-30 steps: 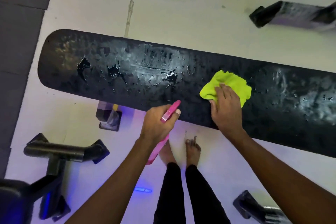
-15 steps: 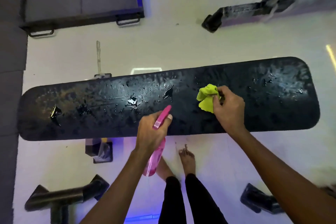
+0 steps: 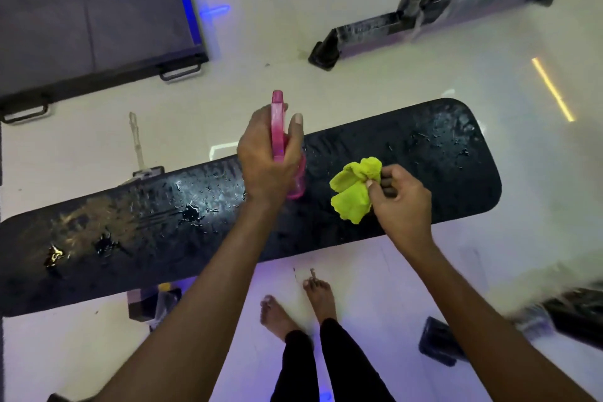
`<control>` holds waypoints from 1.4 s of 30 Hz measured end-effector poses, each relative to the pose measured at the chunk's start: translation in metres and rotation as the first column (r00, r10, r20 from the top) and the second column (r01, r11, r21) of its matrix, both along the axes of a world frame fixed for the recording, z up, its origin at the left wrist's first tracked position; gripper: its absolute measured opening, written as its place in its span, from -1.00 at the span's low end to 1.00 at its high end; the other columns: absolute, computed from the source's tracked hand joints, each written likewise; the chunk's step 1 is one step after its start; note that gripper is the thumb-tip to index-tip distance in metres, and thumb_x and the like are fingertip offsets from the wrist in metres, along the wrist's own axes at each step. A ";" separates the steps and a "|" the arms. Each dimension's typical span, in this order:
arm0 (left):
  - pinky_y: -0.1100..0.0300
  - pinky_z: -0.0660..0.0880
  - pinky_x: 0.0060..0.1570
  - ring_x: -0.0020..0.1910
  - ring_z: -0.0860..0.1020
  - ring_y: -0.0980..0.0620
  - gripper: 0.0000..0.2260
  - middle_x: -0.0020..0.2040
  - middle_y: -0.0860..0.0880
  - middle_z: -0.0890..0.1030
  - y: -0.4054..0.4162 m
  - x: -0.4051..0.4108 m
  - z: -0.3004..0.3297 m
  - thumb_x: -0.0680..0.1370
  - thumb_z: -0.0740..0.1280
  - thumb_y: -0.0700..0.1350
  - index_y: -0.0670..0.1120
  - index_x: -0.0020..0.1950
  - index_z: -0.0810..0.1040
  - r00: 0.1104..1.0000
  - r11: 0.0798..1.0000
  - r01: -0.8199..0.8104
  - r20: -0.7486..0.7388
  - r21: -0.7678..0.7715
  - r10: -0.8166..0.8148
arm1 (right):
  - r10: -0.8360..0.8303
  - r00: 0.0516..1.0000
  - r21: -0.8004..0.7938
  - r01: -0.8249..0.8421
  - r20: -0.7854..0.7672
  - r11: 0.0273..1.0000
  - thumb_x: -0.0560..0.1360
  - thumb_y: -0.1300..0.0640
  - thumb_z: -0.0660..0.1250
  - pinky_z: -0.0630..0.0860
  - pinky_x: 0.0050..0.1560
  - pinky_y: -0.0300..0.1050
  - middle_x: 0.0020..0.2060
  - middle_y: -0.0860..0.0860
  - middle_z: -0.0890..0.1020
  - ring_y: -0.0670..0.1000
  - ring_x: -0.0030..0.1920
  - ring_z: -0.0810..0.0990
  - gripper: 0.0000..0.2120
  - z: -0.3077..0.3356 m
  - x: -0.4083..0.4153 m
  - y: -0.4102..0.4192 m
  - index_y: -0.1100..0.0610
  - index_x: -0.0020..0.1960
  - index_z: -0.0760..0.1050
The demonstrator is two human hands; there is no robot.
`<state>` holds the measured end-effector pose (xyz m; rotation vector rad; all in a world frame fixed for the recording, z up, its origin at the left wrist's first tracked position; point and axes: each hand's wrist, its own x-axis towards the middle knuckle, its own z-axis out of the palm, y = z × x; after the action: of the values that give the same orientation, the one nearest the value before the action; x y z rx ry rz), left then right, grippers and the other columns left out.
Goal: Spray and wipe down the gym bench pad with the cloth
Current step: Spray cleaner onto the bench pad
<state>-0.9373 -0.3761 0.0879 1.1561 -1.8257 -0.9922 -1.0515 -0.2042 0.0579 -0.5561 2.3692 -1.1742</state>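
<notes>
Gripping the pink spray bottle [image 3: 280,127], the left hand [image 3: 266,157] is wrapped closed around its neck, nozzle pointing away over the far edge of the black bench pad [image 3: 424,153]. The right hand [image 3: 403,202] pinches a bunched yellow-green cloth [image 3: 354,192] at its fingertips, above the pad's right half (whether it touches is unclear). Droplets and worn, torn patches mark the pad. Bare feet [image 3: 300,307] stand on the pale floor [image 3: 326,91] just beside it.
</notes>
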 end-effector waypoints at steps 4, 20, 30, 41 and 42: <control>-0.07 0.55 0.01 -0.14 0.61 -0.17 -0.71 0.02 -0.21 0.64 0.001 -0.023 -0.019 0.63 0.43 -0.11 -0.29 0.23 0.57 0.991 0.995 0.096 0.091 -0.009 -0.095 | -0.003 0.999 0.027 0.002 0.035 1.000 0.55 0.25 0.44 0.71 -0.03 0.10 -0.16 0.04 0.74 0.02 -0.13 0.74 -0.85 -0.004 -0.001 0.018 0.15 0.12 0.62; 0.09 0.50 0.33 0.43 0.53 -0.07 -0.06 0.40 -0.10 0.59 0.009 0.031 -0.025 0.48 0.56 -0.12 -0.06 0.70 0.04 0.903 0.899 0.330 0.182 0.286 -0.389 | 0.283 0.958 0.124 -0.286 0.045 0.950 0.49 0.11 0.57 0.68 -0.01 0.03 -0.17 -0.09 0.71 -0.10 -0.12 0.69 -0.85 0.011 0.039 0.025 0.07 -0.01 0.63; 0.05 0.57 0.26 0.18 0.66 -0.03 -0.56 0.19 -0.03 0.71 0.082 0.163 -0.037 0.44 0.62 -0.18 -0.13 0.30 0.65 0.922 0.794 0.228 0.136 0.563 -0.362 | 0.524 0.852 0.043 -0.524 -0.001 0.851 0.49 0.14 0.57 0.46 -0.22 -0.18 -0.35 -0.08 0.56 -0.11 -0.30 0.52 -0.75 0.020 0.109 -0.026 0.17 -0.18 0.50; 0.11 0.63 -0.03 -0.11 0.70 0.02 -0.89 -0.12 -0.03 0.75 0.054 0.282 -0.019 0.52 0.54 -0.19 -0.13 0.03 0.71 0.981 0.832 -0.146 0.186 0.535 0.052 | 0.715 0.666 -0.056 -0.722 0.210 0.689 0.49 0.33 0.52 0.66 0.00 0.13 -0.16 0.09 0.71 0.21 -0.11 0.67 -0.81 0.023 0.186 -0.107 0.10 -0.07 0.57; 0.14 0.64 -0.01 -0.07 0.71 0.00 -0.88 -0.09 -0.06 0.76 0.051 0.295 -0.019 0.53 0.54 -0.18 -0.15 0.05 0.72 0.980 0.807 -0.157 0.190 0.570 0.056 | 0.746 0.632 -0.057 -0.754 0.211 0.655 0.49 0.34 0.51 0.63 0.00 0.10 -0.16 0.07 0.69 0.19 -0.12 0.65 -0.78 0.024 0.194 -0.117 0.07 -0.06 0.56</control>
<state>-0.6427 -0.3247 0.0691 1.7343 -1.5887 -1.4891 -0.8571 -0.3217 0.0824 -1.1927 1.6511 -0.7314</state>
